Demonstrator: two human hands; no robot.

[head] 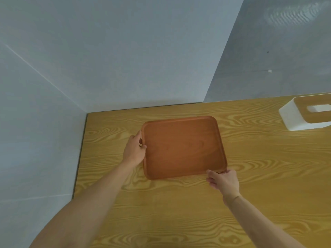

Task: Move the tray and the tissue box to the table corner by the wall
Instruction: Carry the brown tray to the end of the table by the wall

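A flat reddish-brown tray (182,147) with rounded corners lies on the light wooden table (250,185), a short way out from the far-left corner where two walls meet. My left hand (134,149) grips the tray's left rim, thumb over the edge. At the near right corner of the tray, my right hand (223,181) pinches the rim. The white tissue box (308,115), with a wooden top and an oval slot, stands at the far right, partly cut off by the frame's edge.
Pale grey walls (125,59) run along the back and left sides of the table, meeting at the corner (87,113). A strip of bare tabletop lies between the tray and both walls.
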